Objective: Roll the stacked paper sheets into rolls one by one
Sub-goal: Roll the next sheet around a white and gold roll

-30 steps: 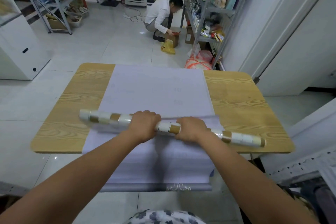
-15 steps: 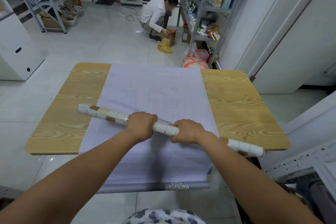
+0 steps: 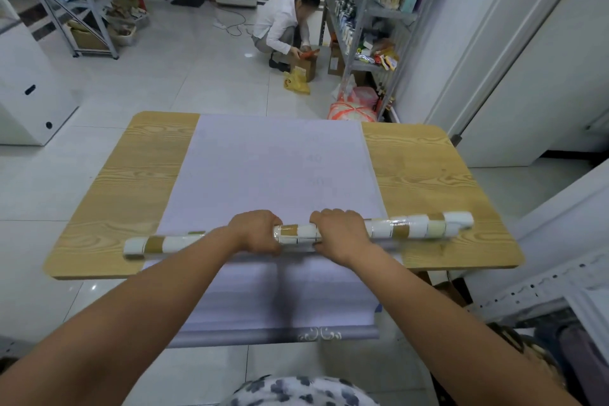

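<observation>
A long paper roll (image 3: pixel 412 229) with white and tan squares lies across the near part of the wooden table (image 3: pixel 425 171), its right end higher than its left. My left hand (image 3: pixel 255 231) and my right hand (image 3: pixel 341 234) grip it side by side near its middle, fingers curled over the top. Beneath the roll a stack of pale paper sheets (image 3: pixel 273 165) covers the middle of the table and hangs over the near edge toward me.
A person (image 3: pixel 283 26) crouches on the tiled floor beyond the table, by a cardboard box (image 3: pixel 304 67). Metal shelving (image 3: pixel 369 16) with goods stands at the back right, another rack (image 3: pixel 82 0) at the back left. A white cabinet (image 3: pixel 26 89) sits left.
The roll has swung round: its right end went up and away from me, its left end came nearer the table's front edge. Both hands stayed on its middle.
</observation>
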